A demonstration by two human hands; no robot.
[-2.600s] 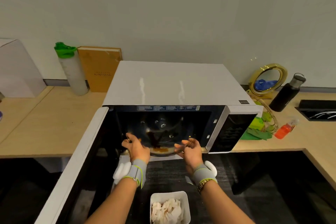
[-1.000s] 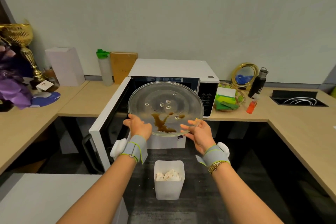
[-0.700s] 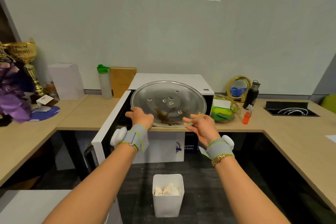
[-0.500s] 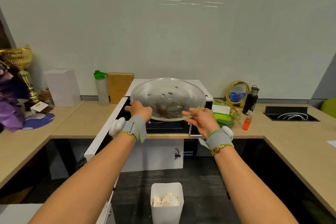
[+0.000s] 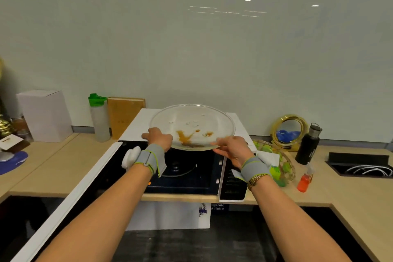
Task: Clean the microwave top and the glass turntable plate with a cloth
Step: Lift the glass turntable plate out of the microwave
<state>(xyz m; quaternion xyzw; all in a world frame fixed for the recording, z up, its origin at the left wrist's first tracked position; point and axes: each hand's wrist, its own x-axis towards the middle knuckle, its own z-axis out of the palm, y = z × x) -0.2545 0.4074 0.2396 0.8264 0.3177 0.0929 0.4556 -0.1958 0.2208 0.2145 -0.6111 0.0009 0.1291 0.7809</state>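
Both the left hand [image 5: 158, 137] and right hand [image 5: 232, 148] are gripping the stained glass turntable plate [image 5: 192, 126] by its near rim, holding it level above the microwave top [image 5: 138, 124], probably for setting it down there.

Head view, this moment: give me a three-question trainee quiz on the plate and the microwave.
1. True or false: the glass turntable plate is clean.
2. Which hands hold the plate? A) left only B) right only C) both
3. Fill in: the microwave door stands ____.

Key: 1. False, brown stains show on it. 2. C, the left hand and right hand hold opposite edges. 3. Open.
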